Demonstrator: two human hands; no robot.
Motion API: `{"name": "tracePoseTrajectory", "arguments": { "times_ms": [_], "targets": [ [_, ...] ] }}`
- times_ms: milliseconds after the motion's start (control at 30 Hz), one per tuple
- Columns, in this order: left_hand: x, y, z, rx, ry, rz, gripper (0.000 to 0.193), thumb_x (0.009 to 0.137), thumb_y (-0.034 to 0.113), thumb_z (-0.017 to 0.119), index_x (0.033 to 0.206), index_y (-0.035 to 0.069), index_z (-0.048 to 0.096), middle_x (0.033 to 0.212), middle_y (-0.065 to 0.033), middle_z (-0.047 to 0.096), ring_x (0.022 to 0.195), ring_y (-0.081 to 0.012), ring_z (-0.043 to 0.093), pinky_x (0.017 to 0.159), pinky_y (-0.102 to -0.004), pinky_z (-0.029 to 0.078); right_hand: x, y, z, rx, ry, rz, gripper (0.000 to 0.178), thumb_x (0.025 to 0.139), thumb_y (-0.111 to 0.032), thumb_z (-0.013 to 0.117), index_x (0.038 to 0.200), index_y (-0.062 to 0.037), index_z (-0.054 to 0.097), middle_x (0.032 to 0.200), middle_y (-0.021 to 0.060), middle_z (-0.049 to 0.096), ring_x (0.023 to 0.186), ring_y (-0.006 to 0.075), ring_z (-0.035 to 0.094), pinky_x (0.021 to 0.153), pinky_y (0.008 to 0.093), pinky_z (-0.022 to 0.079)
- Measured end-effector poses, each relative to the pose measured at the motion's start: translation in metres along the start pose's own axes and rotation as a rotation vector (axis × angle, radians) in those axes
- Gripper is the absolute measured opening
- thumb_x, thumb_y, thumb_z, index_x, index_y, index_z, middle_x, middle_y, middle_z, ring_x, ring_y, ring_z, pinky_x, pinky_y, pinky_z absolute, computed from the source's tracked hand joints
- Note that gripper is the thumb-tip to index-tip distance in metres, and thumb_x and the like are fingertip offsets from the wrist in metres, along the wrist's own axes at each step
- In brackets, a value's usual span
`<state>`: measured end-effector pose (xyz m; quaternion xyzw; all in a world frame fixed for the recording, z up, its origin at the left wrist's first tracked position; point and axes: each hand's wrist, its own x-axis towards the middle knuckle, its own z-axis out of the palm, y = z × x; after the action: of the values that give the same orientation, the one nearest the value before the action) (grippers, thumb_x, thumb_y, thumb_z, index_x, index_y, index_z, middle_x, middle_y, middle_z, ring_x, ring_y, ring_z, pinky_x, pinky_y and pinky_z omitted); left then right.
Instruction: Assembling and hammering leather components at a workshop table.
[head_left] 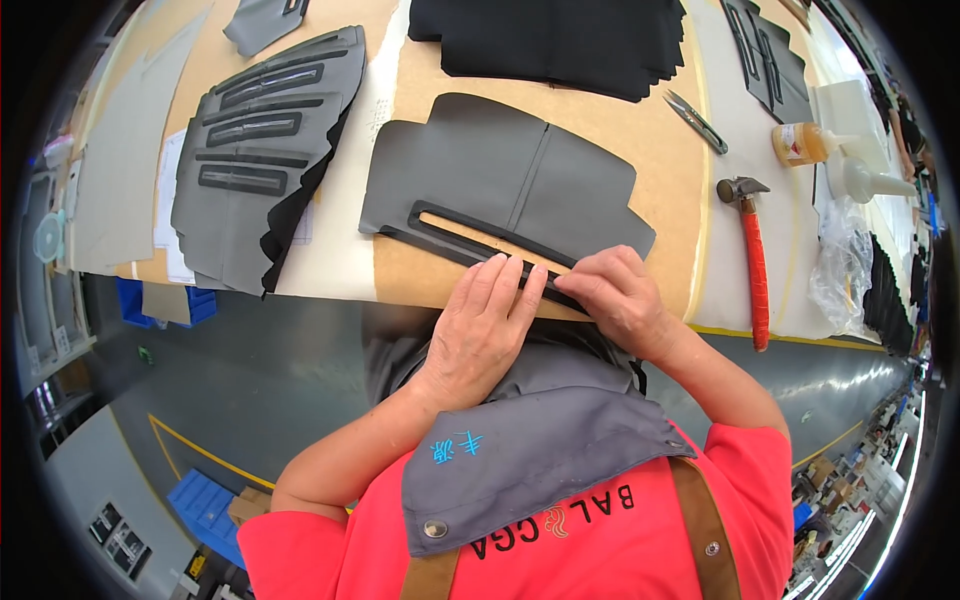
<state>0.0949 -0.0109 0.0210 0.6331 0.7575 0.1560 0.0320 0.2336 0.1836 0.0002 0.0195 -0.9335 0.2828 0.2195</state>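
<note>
A grey leather-like panel with stepped corners lies at the table's front edge. Along its near side runs a long narrow slot framed by a black strip, with tan table surface showing through it. My left hand lies on the panel's near edge, fingers stretched out flat and pressing down. Just to its right, my right hand is closed, thumb and fingers pinching the black strip at the slot's right end. The fingertips partly hide that end.
Stacked grey slotted panels lie at left, black sheets at the back. On the right are thread snips, a red-handled hammer, a bottle of amber liquid and a clear plastic bag.
</note>
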Motion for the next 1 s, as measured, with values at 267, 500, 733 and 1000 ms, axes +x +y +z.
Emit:
{"name": "tracePoseTrajectory", "arguments": {
  "times_ms": [267, 500, 733, 1000],
  "targets": [
    [-0.002, -0.001, 0.003, -0.056, 0.017, 0.03, 0.056, 0.089, 0.006, 0.064, 0.145, 0.007, 0.06, 0.134, -0.0145, 0.058, 0.13, -0.0315, 0.056, 0.112, -0.0437, 0.047, -0.005, 0.0, -0.005, -0.005, -0.024, 0.109, 0.029, 0.079, -0.004, 0.083, 0.106, -0.0074, 0.074, 0.096, 0.0034, 0.064, 0.086, 0.0232, 0.059, 0.077, 0.0347, 0.047],
    [-0.002, 0.001, 0.002, -0.075, 0.001, 0.03, 0.06, 0.088, 0.004, 0.064, 0.147, 0.01, 0.059, 0.134, -0.015, 0.058, 0.129, -0.0322, 0.057, 0.112, -0.0439, 0.048, -0.011, 0.006, -0.009, -0.077, -0.053, -0.076, 0.029, 0.078, -0.007, 0.077, 0.107, -0.0068, 0.075, 0.099, 0.0024, 0.066, 0.09, 0.0209, 0.061, 0.079, 0.0357, 0.048],
    [-0.001, 0.002, -0.002, -0.031, -0.038, 0.043, 0.067, 0.084, 0.002, 0.064, 0.149, 0.017, 0.059, 0.135, -0.0158, 0.056, 0.125, -0.0328, 0.057, 0.112, -0.0446, 0.048, -0.009, 0.004, -0.021, 0.104, -0.043, 0.13, 0.038, 0.074, 0.002, 0.075, 0.111, -0.0064, 0.076, 0.099, 0.0049, 0.066, 0.091, 0.0238, 0.063, 0.081, 0.0359, 0.051],
    [-0.002, 0.0, 0.0, -0.046, -0.037, 0.054, 0.065, 0.085, 0.002, 0.064, 0.148, 0.016, 0.061, 0.137, -0.0169, 0.055, 0.127, -0.0333, 0.056, 0.113, -0.045, 0.047, -0.004, 0.011, -0.019, 0.042, -0.109, 0.034, 0.041, 0.072, -0.002, 0.074, 0.113, -0.007, 0.076, 0.103, 0.0036, 0.067, 0.092, 0.0234, 0.064, 0.08, 0.0351, 0.051]
  ]
}}
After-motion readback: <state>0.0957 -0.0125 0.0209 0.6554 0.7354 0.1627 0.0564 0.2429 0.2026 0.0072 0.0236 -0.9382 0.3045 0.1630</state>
